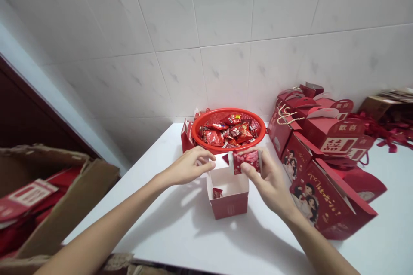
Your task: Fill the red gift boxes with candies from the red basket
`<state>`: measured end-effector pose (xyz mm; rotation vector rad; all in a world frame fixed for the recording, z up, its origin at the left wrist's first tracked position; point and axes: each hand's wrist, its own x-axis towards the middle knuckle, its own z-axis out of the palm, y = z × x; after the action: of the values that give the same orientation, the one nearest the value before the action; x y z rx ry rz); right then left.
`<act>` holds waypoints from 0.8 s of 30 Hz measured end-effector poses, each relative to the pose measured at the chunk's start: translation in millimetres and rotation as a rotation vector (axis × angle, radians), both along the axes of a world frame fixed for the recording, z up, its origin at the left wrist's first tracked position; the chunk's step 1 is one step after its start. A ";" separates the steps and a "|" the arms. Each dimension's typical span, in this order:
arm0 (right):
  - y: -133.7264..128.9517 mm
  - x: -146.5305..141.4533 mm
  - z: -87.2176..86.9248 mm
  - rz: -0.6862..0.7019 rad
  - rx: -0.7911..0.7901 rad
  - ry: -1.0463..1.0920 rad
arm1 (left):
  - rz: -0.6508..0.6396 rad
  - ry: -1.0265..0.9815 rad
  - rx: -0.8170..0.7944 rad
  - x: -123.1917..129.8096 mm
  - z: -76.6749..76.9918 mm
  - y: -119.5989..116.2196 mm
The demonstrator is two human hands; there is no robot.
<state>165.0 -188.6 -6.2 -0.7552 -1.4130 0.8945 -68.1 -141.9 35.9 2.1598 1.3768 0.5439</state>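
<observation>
My right hand [266, 176] grips a red wrapped candy [240, 161] between thumb and fingers, above the open gift box [229, 204]. The box has red outer walls and a white inside, and a small red candy packet [217, 192] lies in it. At the box's left rear rim hovers my left hand [190, 165], fingers bent and apart, with nothing visible in it. Behind both hands stands a red plastic basket [196, 135] holding many red candy packets [214, 137].
On the right, several filled-out red gift boxes [318, 197] crowd the white table [155, 223]. Red ribbons [387, 131] lie farther right by a brown carton [376, 107]. An open cardboard box [58, 219] with red items sits at left. A tiled wall [226, 64] closes off the back.
</observation>
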 end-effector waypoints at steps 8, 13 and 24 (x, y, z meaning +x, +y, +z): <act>-1.0 -1.2 -0.1 -0.013 0.046 -0.196 | -0.015 -0.153 -0.261 3.2 1.9 -1.8; 0.2 0.8 -4.4 -0.002 0.112 -0.334 | -0.053 -0.175 -0.270 7.0 0.0 -4.9; 0.5 34.4 -4.3 0.158 0.128 -0.546 | -0.075 -0.225 -0.236 3.4 -9.6 -2.8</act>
<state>199.4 -188.1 -10.5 -0.8348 -2.0137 0.7352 -64.7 -144.7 26.3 1.8900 1.1708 0.5477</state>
